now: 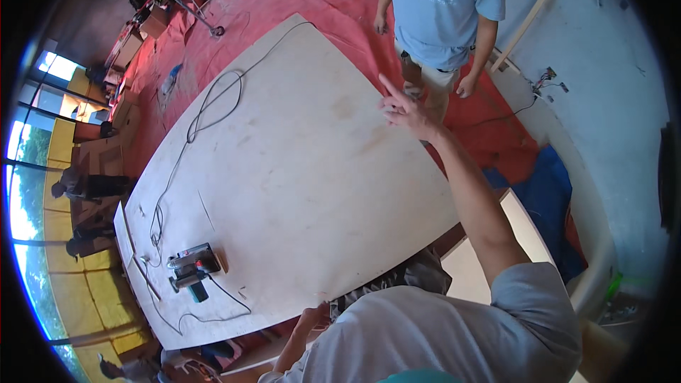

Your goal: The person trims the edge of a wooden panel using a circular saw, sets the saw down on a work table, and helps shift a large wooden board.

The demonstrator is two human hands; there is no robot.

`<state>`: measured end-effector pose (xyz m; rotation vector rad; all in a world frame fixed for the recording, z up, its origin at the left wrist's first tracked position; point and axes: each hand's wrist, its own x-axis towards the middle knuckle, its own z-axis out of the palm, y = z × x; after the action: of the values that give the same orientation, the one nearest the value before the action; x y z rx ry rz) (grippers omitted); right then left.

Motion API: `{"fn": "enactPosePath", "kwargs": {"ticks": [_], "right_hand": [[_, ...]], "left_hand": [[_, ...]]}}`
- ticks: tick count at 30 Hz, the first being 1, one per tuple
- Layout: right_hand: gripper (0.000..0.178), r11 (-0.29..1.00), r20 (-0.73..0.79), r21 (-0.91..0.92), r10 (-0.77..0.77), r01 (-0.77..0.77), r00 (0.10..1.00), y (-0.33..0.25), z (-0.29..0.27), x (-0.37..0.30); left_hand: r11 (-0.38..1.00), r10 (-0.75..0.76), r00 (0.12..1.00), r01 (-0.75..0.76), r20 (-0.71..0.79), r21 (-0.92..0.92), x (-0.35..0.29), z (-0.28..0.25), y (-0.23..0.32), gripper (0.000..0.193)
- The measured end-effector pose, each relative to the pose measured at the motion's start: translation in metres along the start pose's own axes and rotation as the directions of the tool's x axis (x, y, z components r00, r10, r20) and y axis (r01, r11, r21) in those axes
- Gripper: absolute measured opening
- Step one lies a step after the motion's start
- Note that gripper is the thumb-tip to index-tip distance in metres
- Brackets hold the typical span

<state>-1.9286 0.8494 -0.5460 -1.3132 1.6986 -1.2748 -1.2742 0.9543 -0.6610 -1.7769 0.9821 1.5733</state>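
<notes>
A large pale wooden board (305, 170) lies flat in front of me like a tabletop. Above its right edge my right hand (408, 115) is raised at the end of a stretched arm, index finger extended toward the person opposite and the other fingers partly bent; it holds nothing. Low by my waist, at the board's near edge, is my left hand (310, 318), its fingers mostly hidden. A black and grey corded power tool (193, 268) rests on the board's near left part, away from both hands. Its exact kind is unclear.
A person in a light blue T-shirt (447, 7) stands beyond the board's right edge, arms lowered. A dark cable (190, 135) loops across the board. Red sheeting (312, 0) covers the floor; a blue sheet (535, 184) lies at right. Other people (89, 184) are at far left.
</notes>
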Motion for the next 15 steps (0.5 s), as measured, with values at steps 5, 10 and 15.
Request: {"fn": "enactPosePath", "kwargs": {"ticks": [5,10,15], "right_hand": [[0.051,0.978,-0.107,-0.046,0.2,-0.206,0.974,0.111,-0.041,-0.06],[0.063,0.574,0.119,-0.439,0.8,-0.691,0.588,0.127,-0.033,-0.206],[0.08,0.566,-0.021,-0.336,0.794,-0.753,0.607,0.15,-0.025,-0.253]], "left_hand": [[0.568,-0.021,0.995,-0.072,-0.102,-0.82,0.004,0.06,-0.002,0.061],[-0.045,0.052,0.997,-0.051,-0.053,-0.998,0.048,0.095,-0.005,0.066],[-0.15,-0.013,0.99,-0.138,-0.138,-0.979,0.069,0.11,0.018,0.063]]}}
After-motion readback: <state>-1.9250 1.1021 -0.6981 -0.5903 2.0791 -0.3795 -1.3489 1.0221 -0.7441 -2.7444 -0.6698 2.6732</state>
